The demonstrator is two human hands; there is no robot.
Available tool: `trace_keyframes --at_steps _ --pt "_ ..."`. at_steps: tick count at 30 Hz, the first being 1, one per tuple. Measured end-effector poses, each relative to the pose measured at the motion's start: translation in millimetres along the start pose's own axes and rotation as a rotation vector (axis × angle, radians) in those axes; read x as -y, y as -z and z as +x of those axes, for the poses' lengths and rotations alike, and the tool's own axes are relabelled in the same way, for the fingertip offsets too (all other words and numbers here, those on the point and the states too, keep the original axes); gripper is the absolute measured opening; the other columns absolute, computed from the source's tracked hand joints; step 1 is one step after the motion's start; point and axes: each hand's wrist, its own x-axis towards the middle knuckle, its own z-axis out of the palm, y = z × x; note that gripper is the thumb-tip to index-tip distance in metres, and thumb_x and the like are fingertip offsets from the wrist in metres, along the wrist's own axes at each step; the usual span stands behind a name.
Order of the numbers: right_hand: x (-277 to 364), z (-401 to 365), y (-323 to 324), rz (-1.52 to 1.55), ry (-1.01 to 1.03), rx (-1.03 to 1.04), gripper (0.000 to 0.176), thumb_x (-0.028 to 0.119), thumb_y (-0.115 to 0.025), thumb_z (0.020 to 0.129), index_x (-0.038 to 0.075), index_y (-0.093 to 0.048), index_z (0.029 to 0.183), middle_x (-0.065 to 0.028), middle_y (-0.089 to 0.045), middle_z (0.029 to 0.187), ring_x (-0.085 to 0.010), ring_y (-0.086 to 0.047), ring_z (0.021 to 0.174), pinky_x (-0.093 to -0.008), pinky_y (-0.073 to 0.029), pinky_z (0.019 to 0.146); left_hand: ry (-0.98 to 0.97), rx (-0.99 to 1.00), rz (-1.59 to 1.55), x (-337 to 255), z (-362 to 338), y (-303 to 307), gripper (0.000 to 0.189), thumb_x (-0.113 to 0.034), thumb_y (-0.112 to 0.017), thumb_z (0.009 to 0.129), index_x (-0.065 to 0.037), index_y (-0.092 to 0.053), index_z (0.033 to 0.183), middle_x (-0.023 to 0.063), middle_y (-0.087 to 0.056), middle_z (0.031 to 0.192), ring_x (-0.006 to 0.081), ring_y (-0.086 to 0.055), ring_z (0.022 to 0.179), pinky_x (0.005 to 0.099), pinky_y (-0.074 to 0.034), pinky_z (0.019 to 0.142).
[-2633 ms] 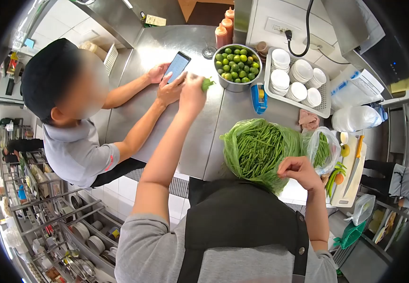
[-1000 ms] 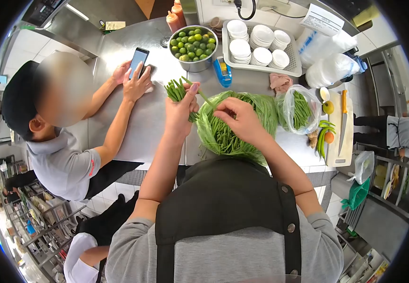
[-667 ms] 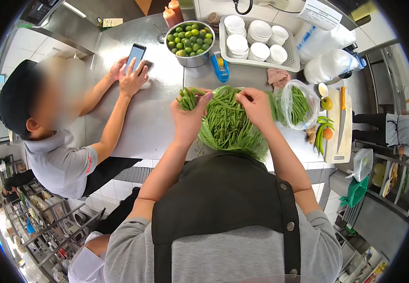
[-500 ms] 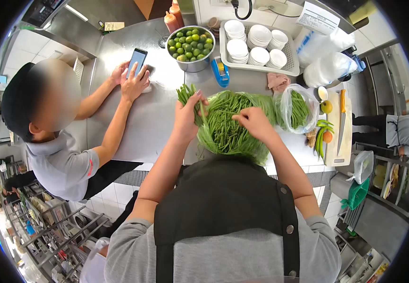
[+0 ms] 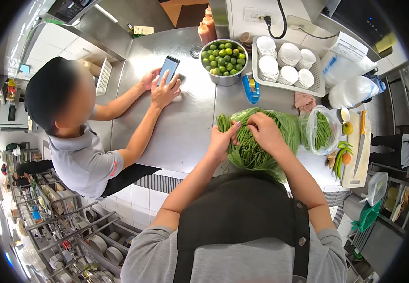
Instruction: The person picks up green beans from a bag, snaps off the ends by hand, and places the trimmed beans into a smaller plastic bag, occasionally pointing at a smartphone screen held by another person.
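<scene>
My left hand (image 5: 224,141) is closed around a small bunch of green beans (image 5: 223,122), held upright at the left edge of a large green plastic bag (image 5: 288,123). The bag lies open, heaped with loose green beans (image 5: 253,153). Over the upper part of this heap is my right hand (image 5: 265,134), its fingers bent and drawn together among the beans. What those fingertips hold, if anything, is hidden. To the right, a clear plastic bag (image 5: 314,141) contains more green beans.
Behind stand a metal bowl of green citrus (image 5: 213,75), a blue tape dispenser (image 5: 250,88) and a tray (image 5: 320,86) of stacked white dishes. At right a knife (image 5: 359,153) rests on a cutting board (image 5: 355,177) beside green chillies (image 5: 340,160). A co-worker (image 5: 84,155) holds a phone (image 5: 168,70).
The view has shifted, so the scene sits further right and lower. My right hand has moved left over the heap, closer to my left hand, which still grips the bunch.
</scene>
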Motion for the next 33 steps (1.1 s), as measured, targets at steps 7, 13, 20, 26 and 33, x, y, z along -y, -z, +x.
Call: trace_keyframes --at_steps 7,13,20,26,33 --pt "29 -8 19 0.422 -0.104 -0.121 0.008 0.002 -0.069 0.09 -0.001 -0.064 0.095 -0.0075 -0.064 0.08 -0.0141 -0.062 0.069 -0.0302 -0.049 0.063 -0.01 0.197 0.044 -13 1 -12 0.017 -0.016 -0.071 0.096 -0.002 -0.066 0.103 -0.0019 -0.051 0.06 0.009 -0.047 0.048 0.0268 -0.043 0.046" --pt "20 -11 27 0.682 -0.267 -0.192 0.01 0.008 -0.07 0.095 -0.001 -0.068 0.09 -0.0035 -0.07 0.081 -0.0072 -0.062 0.068 -0.0224 -0.051 0.062 -0.077 0.293 0.394 -32 0 -25 0.017 -0.012 -0.075 0.092 -0.002 -0.074 0.105 -0.0014 -0.061 0.065 0.0051 -0.053 0.051 0.0243 -0.046 0.046" --pt "9 -14 23 0.722 -0.309 -0.143 0.011 0.009 -0.071 0.094 -0.002 -0.068 0.091 -0.0032 -0.067 0.078 -0.0082 -0.06 0.063 -0.0249 -0.049 0.057 -0.134 0.274 0.561 -33 -6 -30 0.018 -0.017 -0.08 0.088 -0.003 -0.07 0.095 0.0 -0.067 0.076 0.0045 -0.059 0.059 0.0234 -0.049 0.047" --pt "18 -18 24 0.13 0.049 -0.183 0.01 0.004 -0.068 0.091 -0.001 -0.06 0.086 -0.012 -0.057 0.081 -0.029 -0.06 0.072 -0.0391 -0.047 0.063 -0.081 0.265 0.67 -28 -6 -30 0.018 -0.016 -0.078 0.09 -0.001 -0.068 0.091 -0.0006 -0.063 0.068 0.0067 -0.058 0.053 0.0247 -0.047 0.045" --pt "-2 -25 4 -0.067 0.127 -0.185 0.011 0.004 -0.066 0.09 0.001 -0.055 0.09 -0.0154 -0.054 0.09 -0.0385 -0.058 0.079 -0.0448 -0.048 0.068 -0.052 0.177 0.686 -5 -5 -30 0.018 -0.016 -0.077 0.09 -0.001 -0.067 0.091 0.0008 -0.062 0.066 0.008 -0.057 0.048 0.0267 -0.046 0.044"
